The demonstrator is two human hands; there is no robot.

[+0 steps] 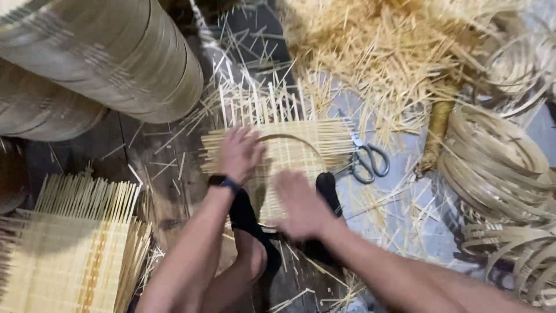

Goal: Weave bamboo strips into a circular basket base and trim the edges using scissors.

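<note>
A square woven mat of thin bamboo strips [301,136] lies on the floor in front of me, with a round bamboo hoop [289,138] laid on it. My left hand [237,153] presses flat on the mat's left part, fingers spread; a dark band is on its wrist. My right hand [301,203] rests blurred on the mat's near edge, and no object shows in it. Two feet in black socks [329,188] hold the mat's near side down.
Grey scissors [368,159] lie just right of the mat. Stacked bamboo hoops [492,168] sit at the right, tall stacks of round frames [116,58] at upper left, finished woven mats [69,249] at lower left, loose bamboo slivers [394,52] beyond.
</note>
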